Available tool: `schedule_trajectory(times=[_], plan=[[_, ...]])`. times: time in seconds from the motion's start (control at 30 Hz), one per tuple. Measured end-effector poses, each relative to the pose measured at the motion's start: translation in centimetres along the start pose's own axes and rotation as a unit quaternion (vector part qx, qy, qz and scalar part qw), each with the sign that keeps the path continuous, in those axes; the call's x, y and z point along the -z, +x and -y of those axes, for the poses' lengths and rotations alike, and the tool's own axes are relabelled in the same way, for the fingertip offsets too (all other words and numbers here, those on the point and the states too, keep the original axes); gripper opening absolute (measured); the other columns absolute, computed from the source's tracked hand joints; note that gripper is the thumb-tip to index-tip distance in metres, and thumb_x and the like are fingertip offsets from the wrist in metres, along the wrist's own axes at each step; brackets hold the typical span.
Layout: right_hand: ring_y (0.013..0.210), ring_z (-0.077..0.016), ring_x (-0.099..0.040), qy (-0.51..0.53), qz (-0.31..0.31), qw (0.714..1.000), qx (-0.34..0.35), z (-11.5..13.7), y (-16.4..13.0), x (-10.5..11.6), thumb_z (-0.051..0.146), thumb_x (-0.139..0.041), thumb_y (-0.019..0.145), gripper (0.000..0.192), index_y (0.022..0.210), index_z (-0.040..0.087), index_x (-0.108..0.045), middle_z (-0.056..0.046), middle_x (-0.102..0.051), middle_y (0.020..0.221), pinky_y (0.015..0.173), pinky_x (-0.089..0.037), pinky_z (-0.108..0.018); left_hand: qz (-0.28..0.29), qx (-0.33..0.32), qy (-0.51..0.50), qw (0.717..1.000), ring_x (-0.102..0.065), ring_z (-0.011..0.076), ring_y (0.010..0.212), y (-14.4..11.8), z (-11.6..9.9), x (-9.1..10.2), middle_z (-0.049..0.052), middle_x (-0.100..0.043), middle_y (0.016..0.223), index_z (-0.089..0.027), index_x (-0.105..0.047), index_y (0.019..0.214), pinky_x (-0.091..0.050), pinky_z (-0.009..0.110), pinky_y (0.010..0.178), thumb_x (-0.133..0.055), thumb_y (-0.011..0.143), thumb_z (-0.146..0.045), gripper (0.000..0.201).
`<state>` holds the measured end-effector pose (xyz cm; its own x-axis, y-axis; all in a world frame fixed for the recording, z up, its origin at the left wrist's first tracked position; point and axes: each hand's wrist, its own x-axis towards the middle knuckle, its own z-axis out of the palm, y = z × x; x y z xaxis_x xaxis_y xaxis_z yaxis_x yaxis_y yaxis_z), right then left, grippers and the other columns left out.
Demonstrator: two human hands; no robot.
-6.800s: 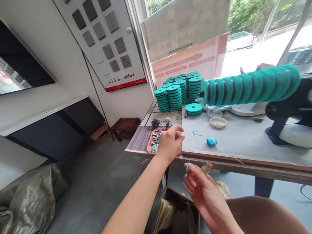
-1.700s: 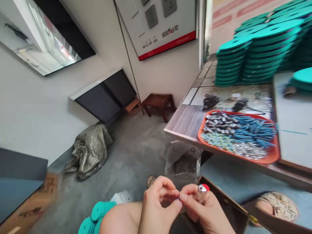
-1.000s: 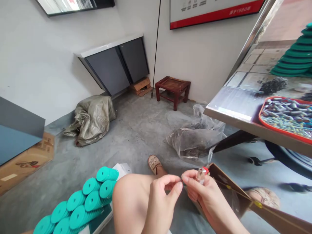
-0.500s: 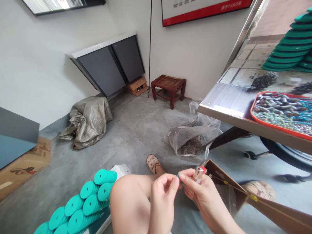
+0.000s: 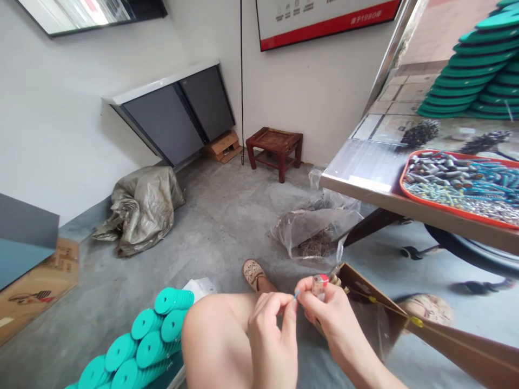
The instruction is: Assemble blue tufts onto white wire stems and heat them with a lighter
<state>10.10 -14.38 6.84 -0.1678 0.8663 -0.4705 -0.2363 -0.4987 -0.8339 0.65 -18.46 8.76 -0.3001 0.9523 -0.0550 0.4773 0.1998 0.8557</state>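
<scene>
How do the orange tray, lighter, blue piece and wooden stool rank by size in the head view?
Orange tray, cut off at the right edge
Wooden stool
Lighter in the right hand, partly hidden
Blue piece, a sliver showing

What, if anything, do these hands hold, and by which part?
The left hand and right hand hold a tiny blue piece between them; which part is too small to tell. The right also grips what looks like a lighter, by its lower part.

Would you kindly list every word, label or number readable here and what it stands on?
"1980年" on the red stripe of the wall poster; characters before it blurred.
Icon captions above: too small.
Cardboard box at left: printing too blurred.
Cabinet: mark too small.
Lighter: nothing legible.
</scene>
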Motion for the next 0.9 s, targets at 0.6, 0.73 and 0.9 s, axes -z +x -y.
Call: schedule_trajectory(times=[0.6, 0.73, 0.9], plan=[[0.042, -0.0043, -0.027, 0.066, 0.06, 0.995, -0.035, -0.1, -0.3, 0.1, 0.045, -0.071, 0.061, 0.038, 0.065, 0.009, -0.058, 0.002, -0.045, 0.046, 0.044, -0.018, -0.021, 0.101, 0.144, -0.232, 0.957, -0.051, 0.0116, 0.061, 0.6, 1.0, -0.5, 0.004, -0.06, 0.062, -0.012, -0.055, 0.063, -0.041, 0.02, 0.063, -0.056, 0.077, -0.041, 0.032], [0.041, -0.0046, -0.027, 0.08, 0.043, 0.996, -0.024, -0.3, -0.2, 0.2, 0.043, -0.071, 0.059, 0.036, 0.061, 0.01, -0.057, 0.004, -0.039, 0.041, 0.044, -0.018, -0.021, 0.096, 0.153, -0.239, 0.954, -0.051, 0.0114, 0.063, 0.6, 0.8, -0.5, 0.003, -0.059, 0.062, -0.012, -0.054, 0.064, -0.04, 0.02, 0.064, -0.056, 0.077, -0.042, 0.033], [0.042, -0.0058, -0.031, 0.098, 0.033, 0.994, -0.032, -0.1, -0.3, 0.3, 0.04, -0.071, 0.059, 0.034, 0.073, 0.01, -0.061, 0.005, -0.039, 0.042, 0.045, -0.024, -0.021, 0.119, 0.139, -0.257, 0.949, -0.054, 0.0135, 0.065, 0.5, 0.7, -0.7, 0.006, -0.062, 0.066, -0.011, -0.057, 0.065, -0.042, 0.022, 0.066, -0.052, 0.08, -0.041, 0.034]])
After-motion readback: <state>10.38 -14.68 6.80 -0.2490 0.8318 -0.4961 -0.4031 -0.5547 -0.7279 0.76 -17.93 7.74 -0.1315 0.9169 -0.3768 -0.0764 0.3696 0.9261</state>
